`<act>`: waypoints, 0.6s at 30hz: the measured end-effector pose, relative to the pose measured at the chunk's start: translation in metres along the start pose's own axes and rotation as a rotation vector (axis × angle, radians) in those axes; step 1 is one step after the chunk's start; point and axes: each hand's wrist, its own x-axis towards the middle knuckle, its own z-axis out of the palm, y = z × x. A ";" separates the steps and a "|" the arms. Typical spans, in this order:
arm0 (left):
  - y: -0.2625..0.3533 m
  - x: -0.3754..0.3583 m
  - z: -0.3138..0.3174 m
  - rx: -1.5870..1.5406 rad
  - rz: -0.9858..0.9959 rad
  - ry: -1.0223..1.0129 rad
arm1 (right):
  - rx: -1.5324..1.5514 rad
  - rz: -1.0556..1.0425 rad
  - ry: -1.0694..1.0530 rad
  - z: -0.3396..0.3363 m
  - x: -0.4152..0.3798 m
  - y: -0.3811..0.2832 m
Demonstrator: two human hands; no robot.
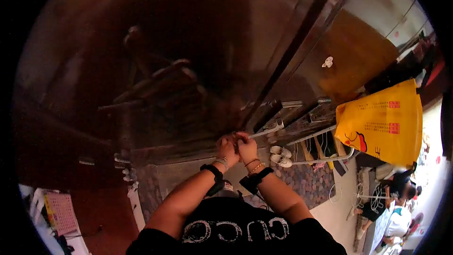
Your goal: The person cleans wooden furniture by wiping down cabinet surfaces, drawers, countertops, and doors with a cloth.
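Note:
Both of my hands are close together at the lower edge of a dark, glossy brown surface (pixel 188 33). My left hand (pixel 228 151) has its fingers curled inward near the other hand. Beside it, my right hand (pixel 247 149) is closed too, its fingertips pinched together. Something small and dark reddish seems to sit between the fingers, but it is too small to make out. Black bands and bracelets are on both wrists.
A yellow bag (pixel 384 123) hangs at the right. Below it stand a metal rack (pixel 321 160) and a pair of white shoes (pixel 281 156). Two people (pixel 401 191) are at the far lower right. A pink sheet (pixel 61 212) shows at the lower left.

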 end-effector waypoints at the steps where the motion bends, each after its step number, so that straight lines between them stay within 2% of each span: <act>1: -0.007 0.001 0.009 -0.141 -0.009 0.049 | 0.009 -0.005 -0.016 0.003 0.001 0.007; 2: -0.014 0.002 0.016 -0.284 -0.014 0.098 | 0.163 0.011 -0.025 0.008 0.001 0.014; 3: -0.021 0.006 0.020 -0.274 -0.024 0.102 | 0.317 0.033 -0.031 0.013 -0.002 0.018; 4: -0.027 0.013 0.016 -0.454 -0.065 -0.036 | 0.328 0.033 -0.039 0.019 -0.009 0.013; 6: -0.029 0.017 0.006 -0.625 -0.104 -0.166 | 0.420 0.098 0.010 0.028 -0.021 -0.003; 7: -0.018 0.013 -0.013 -0.747 -0.207 -0.182 | 0.427 0.154 -0.067 0.020 -0.026 -0.033; 8: -0.011 0.010 -0.029 -0.866 -0.309 -0.199 | 0.438 0.148 -0.071 0.026 -0.026 -0.026; 9: -0.011 0.011 -0.036 -0.856 -0.306 -0.193 | 0.339 0.025 -0.045 0.031 -0.026 -0.025; 10: -0.012 0.012 -0.042 -1.153 -0.383 -0.263 | 0.239 -0.096 -0.017 0.036 -0.026 -0.023; 11: -0.014 0.011 -0.045 -1.452 -0.463 -0.337 | 0.249 -0.094 -0.014 0.039 -0.027 -0.019; 13: -0.015 0.009 -0.048 -1.455 -0.432 -0.337 | 0.114 -0.160 -0.022 0.024 -0.037 -0.053; 14: -0.016 0.009 -0.049 -1.462 -0.396 -0.334 | 0.117 -0.158 -0.017 0.025 -0.037 -0.057; 17: -0.019 0.014 -0.053 -1.473 -0.280 -0.318 | 0.038 -0.359 0.076 0.030 -0.037 -0.068; 18: -0.013 0.016 -0.062 -1.463 -0.279 -0.322 | 0.046 -0.358 0.082 0.025 -0.039 -0.080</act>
